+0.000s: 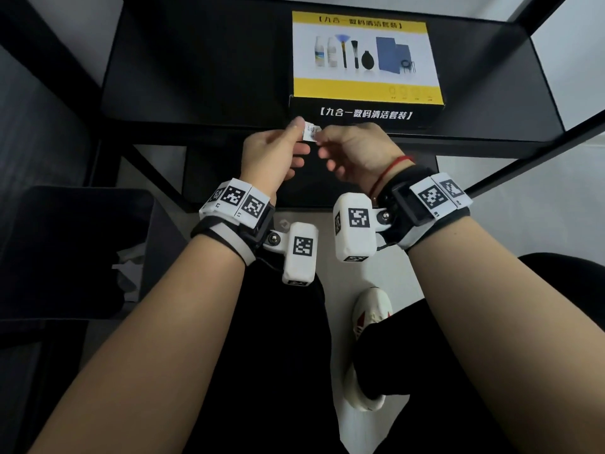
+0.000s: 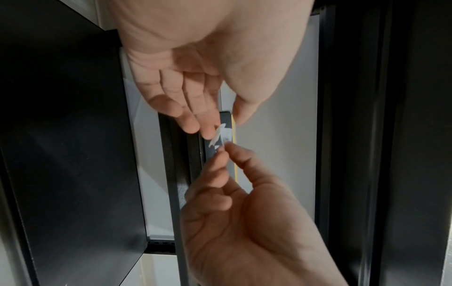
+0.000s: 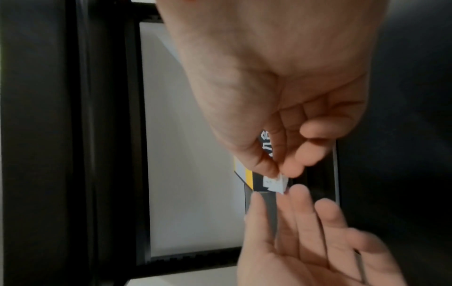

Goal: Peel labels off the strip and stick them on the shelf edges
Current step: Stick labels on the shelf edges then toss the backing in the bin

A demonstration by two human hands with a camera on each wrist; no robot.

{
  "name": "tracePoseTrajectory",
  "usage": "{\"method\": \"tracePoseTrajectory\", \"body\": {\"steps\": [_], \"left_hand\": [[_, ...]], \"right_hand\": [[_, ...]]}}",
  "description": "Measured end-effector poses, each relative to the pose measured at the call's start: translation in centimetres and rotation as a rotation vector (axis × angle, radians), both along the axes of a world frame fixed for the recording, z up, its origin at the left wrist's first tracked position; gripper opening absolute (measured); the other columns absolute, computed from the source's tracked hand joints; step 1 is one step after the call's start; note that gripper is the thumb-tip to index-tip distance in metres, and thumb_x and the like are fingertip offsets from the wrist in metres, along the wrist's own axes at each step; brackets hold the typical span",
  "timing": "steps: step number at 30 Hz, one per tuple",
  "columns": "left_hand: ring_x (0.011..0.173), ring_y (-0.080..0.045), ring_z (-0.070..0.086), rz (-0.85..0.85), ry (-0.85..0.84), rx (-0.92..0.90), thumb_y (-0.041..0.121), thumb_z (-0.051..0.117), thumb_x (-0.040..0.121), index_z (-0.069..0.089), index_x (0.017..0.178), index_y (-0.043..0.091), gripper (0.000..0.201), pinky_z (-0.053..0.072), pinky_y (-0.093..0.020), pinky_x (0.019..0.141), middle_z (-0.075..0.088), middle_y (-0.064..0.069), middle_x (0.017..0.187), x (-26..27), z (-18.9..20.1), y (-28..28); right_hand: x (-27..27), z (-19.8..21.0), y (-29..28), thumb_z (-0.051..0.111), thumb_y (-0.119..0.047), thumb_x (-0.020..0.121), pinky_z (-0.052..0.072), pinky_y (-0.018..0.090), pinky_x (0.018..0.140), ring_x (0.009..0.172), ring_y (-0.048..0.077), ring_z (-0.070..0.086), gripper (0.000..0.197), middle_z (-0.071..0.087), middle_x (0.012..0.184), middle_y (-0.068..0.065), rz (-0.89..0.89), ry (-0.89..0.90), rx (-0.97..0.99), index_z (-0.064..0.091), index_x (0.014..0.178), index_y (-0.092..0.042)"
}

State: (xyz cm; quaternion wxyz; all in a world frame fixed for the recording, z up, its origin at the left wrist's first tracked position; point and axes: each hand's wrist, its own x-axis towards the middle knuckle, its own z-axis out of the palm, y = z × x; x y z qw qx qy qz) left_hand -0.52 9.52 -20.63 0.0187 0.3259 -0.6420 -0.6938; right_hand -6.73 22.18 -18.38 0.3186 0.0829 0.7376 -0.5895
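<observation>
A small white label [image 1: 311, 131] [image 2: 220, 135] [image 3: 275, 182] hangs in the air just in front of the black shelf's front edge [image 1: 196, 134]. My right hand [image 1: 322, 139] [image 2: 226, 148] [image 3: 281, 172] pinches it between thumb and forefinger. My left hand [image 1: 300, 136] [image 2: 225, 128] [image 3: 275, 193] faces it with fingers nearly straight. Its fingertips [image 3: 297, 190] touch the label's far corner, while the thumb stands apart. The label is partly folded or split into two flaps in the left wrist view. No strip is in view.
A yellow, white and black cleaning-kit box [image 1: 363, 60] [image 3: 247, 174] sits on the shelf just behind my hands. A dark bin [image 1: 82, 240] holding paper scraps stands low on the left. A lower shelf [image 1: 311, 185] lies under the hands; my shoe [image 1: 370, 309] is on the floor.
</observation>
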Motion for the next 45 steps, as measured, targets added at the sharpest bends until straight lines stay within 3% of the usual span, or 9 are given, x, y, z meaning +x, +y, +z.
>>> {"method": "tracePoseTrajectory", "body": {"steps": [8,15,18,21,24,33,36,42,45], "left_hand": [[0.071,-0.004,0.062,0.03,0.022,-0.088,0.023,0.07,0.095,0.073,0.094,0.023,0.004,0.05,-0.015,0.06,0.074,0.007,0.082,2.2,-0.2,-3.0],[0.061,-0.003,0.063,0.395,-0.074,-0.196,0.013,0.066,0.093,0.072,0.077,0.024,0.021,0.054,-0.018,0.059,0.075,0.003,0.076,7.7,-2.0,-11.6],[0.065,-0.01,0.068,0.544,-0.246,-0.315,0.019,0.068,0.089,0.079,0.079,0.017,0.015,0.062,-0.031,0.079,0.078,-0.004,0.079,12.1,-3.6,-15.9],[0.088,-0.015,0.074,0.562,-0.399,-0.452,0.031,0.078,0.084,0.082,0.089,0.02,0.013,0.059,-0.029,0.092,0.08,-0.001,0.09,15.7,-4.8,-18.5],[0.089,-0.01,0.071,0.567,-0.532,-0.425,0.033,0.083,0.081,0.082,0.089,0.022,0.013,0.055,-0.023,0.086,0.078,0.005,0.091,17.6,-6.0,-20.2],[0.078,-0.014,0.073,0.558,-0.723,-0.324,0.039,0.093,0.067,0.081,0.087,0.019,0.03,0.059,-0.026,0.074,0.078,-0.001,0.086,19.7,-9.8,-23.3],[0.084,-0.017,0.075,0.586,-0.752,-0.313,0.036,0.093,0.066,0.081,0.091,0.017,0.033,0.062,-0.029,0.083,0.079,-0.004,0.094,20.1,-10.8,-23.9],[0.089,-0.014,0.073,0.549,-0.747,-0.334,0.028,0.088,0.073,0.08,0.099,0.017,0.029,0.053,-0.02,0.062,0.078,-0.001,0.101,20.5,-11.2,-24.4],[0.084,-0.017,0.075,0.553,-0.731,-0.332,0.023,0.091,0.071,0.081,0.09,0.016,0.022,0.062,-0.027,0.075,0.08,-0.005,0.096,20.2,-11.4,-24.4]], "right_hand": [[0.5,-0.4,-3.6,0.073,-0.022,0.087,0.032,0.017,0.042,0.043,0.008,0.048,0.011,0.062,0.059,-0.003,0.169,0.086,0.074,0.071,0.084,-0.012],[1.9,-1.6,-9.3,0.072,-0.023,0.089,0.033,0.016,0.041,0.041,0.006,0.048,0.012,0.061,0.06,-0.004,0.333,0.134,0.137,0.07,0.087,-0.011],[3.2,-2.5,-12.3,0.072,-0.023,0.089,0.034,0.016,0.04,0.042,0.006,0.049,0.01,0.062,0.061,-0.004,0.422,0.1,0.11,0.07,0.086,-0.014],[4.7,-3.3,-15.1,0.072,-0.023,0.09,0.035,0.015,0.039,0.043,0.006,0.05,0.008,0.063,0.062,-0.005,0.509,0.098,0.093,0.07,0.09,-0.014],[6.0,-4.1,-17.2,0.073,-0.022,0.089,0.037,0.016,0.04,0.043,0.005,0.052,0.009,0.064,0.063,-0.004,0.586,0.104,0.088,0.071,0.092,-0.014],[8.6,-7.2,-21.4,0.07,-0.019,0.09,0.038,0.018,0.044,0.044,0.005,0.054,0.012,0.065,0.065,-0.002,0.749,0.145,0.126,0.074,0.097,-0.009],[9.5,-7.7,-22.2,0.07,-0.017,0.09,0.039,0.021,0.045,0.047,0.008,0.055,0.018,0.066,0.066,-0.001,0.777,0.159,0.129,0.074,0.102,-0.004],[10.4,-7.8,-22.3,0.07,-0.017,0.091,0.04,0.022,0.047,0.043,0.005,0.055,0.017,0.066,0.067,-0.001,0.8,0.164,0.128,0.074,0.102,-0.005],[10.0,-7.2,-22.0,0.07,-0.018,0.091,0.041,0.02,0.046,0.044,0.004,0.056,0.01,0.066,0.066,-0.002,0.78,0.173,0.117,0.075,0.096,-0.01]]}}
